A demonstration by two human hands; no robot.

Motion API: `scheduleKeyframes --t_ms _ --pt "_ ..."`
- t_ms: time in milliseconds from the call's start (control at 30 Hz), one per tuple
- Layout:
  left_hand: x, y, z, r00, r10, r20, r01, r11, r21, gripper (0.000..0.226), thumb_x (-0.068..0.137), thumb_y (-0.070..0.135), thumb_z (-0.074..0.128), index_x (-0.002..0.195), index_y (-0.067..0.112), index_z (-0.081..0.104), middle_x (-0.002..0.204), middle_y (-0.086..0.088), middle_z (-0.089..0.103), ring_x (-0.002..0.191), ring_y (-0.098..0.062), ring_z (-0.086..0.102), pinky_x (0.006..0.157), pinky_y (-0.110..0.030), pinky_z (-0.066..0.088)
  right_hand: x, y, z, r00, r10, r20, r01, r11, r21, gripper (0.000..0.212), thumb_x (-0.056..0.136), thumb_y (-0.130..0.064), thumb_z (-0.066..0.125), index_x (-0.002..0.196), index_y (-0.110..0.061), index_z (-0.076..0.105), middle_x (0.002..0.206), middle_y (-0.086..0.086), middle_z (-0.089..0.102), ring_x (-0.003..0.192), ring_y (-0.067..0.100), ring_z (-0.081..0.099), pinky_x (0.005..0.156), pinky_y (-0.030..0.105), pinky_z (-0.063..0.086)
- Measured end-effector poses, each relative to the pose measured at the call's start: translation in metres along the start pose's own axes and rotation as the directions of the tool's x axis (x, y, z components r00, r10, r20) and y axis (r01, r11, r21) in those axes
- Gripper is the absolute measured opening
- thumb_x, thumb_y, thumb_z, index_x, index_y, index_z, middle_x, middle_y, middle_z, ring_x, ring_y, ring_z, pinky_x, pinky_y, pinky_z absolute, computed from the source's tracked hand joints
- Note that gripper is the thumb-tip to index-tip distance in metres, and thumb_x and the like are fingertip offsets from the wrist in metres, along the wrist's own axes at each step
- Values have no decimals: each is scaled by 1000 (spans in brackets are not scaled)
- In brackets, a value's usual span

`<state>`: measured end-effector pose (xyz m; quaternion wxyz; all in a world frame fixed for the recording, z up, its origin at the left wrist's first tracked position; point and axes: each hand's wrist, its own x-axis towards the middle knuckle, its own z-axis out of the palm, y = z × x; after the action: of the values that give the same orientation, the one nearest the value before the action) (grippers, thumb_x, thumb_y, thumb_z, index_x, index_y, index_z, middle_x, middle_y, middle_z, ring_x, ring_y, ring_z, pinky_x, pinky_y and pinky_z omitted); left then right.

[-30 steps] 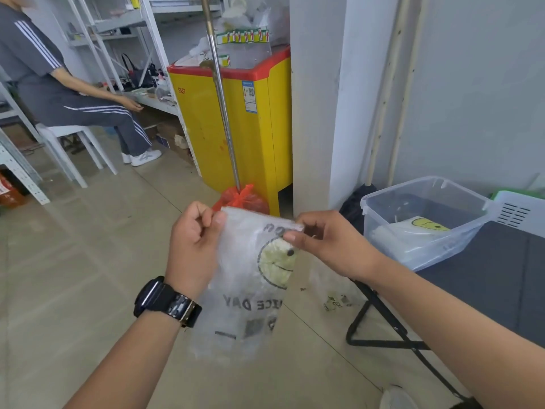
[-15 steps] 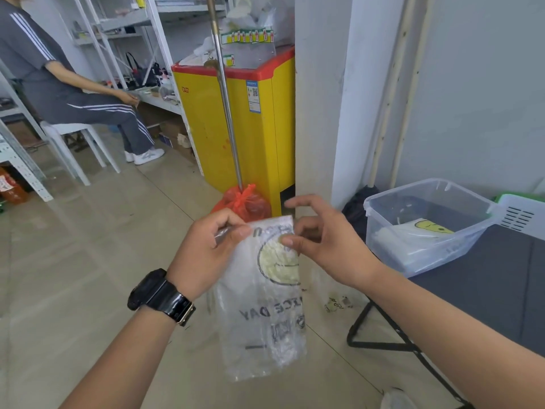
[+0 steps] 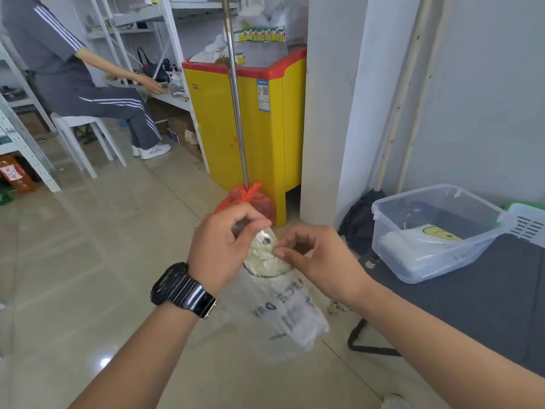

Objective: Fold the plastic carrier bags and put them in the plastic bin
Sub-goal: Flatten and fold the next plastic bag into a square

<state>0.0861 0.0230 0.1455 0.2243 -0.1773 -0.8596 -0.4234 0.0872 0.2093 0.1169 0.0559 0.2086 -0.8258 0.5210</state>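
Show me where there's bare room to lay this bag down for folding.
The dark tabletop is bare in front of the clear bin, down to its near edge: room for the carrier bag. Inside the bin, there is space behind the folded smiley bag. The bin's right side is crowded by the white basket.

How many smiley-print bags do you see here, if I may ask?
2. The held bag hangs pinched between the left hand and right hand; the other bag lies in the bin. More may be hidden beneath it.
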Motion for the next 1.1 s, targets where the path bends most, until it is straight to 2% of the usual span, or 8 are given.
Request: scheduleKeyframes --t_ms 233,300,400,500,567,667,833,1100 --pt "12 -33 -68 881 -103 -461 121 993 9 21 91 17 64 79 33 63 74 15 66 67 -6 62 66 -30 52 -3 30 -25 829 387 404 -181 869 -461 14 93 -18 65 86 -8 73 80 1 78 56 -3 60 55 11 43" --pt "10 -35 -74 914 -53 -403 78 996 48 24 91 17 65 77 35 61 71 20 67 66 6 59 63 -17 48 -3 31 -26 873 351 340 -154 857 -491 14 90 -29 70 95 -17 74 90 -4 77 74 1 67 69 18 52" --pt "5 -19 -50 995 2 -99 2 999 45 11 87 33 65 76 31 67 78 21 71 72 2 66 68 -25 54 -3 8 -8 952 191 239 -195 981 -5 45 82 -35 79 123 -26 63 110 -8 72 99 5 68 89 26 55" --pt "0 -7 -22 992 52 117 -58 997 45 22 83 51 63 86 30 71 82 14 73 77 -8 70 69 -42 56 -3 -8 15 915 133 380 -215 959 183 24 86 -10 76 108 -5 68 92 -7 73 76 2 67 70 17 52" --pt "4 -9 -22 995 -28 98 29 1000 -5 31 78 60 64 93 33 71 86 15 74 81 -8 71 73 -42 56 -3 -6 18 932 165 322 -244 944 222 10 90 -3 70 91 6 69 70 -3 70 59 3 59 62 17 46" --pt "6 -14 -30 963 -263 62 270 934 -235 44 81 56 63 115 27 65 101 10 72 85 3 68 73 -22 51 2 -2 8 958 258 124 -286 890 355 11 90 -8 70 92 3 74 90 16 78 76 21 68 77 40 56" --pt "-9 -16 -13 763 -382 521 625 643 -443 45 88 33 66 130 16 58 121 -2 70 110 -22 67 95 -42 54 6 1 2 947 320 24 -281 793 540 12 92 -7 66 99 -2 74 96 13 78 86 27 75 80 40 61" --pt "-9 -14 -8 887 -379 264 462 722 -515 22 97 12 54 118 12 60 112 -5 73 101 -25 71 78 -31 59 6 9 -18 961 263 87 -275 871 407 32 88 -18 73 107 6 63 100 43 60 82 34 64 77 50 57"
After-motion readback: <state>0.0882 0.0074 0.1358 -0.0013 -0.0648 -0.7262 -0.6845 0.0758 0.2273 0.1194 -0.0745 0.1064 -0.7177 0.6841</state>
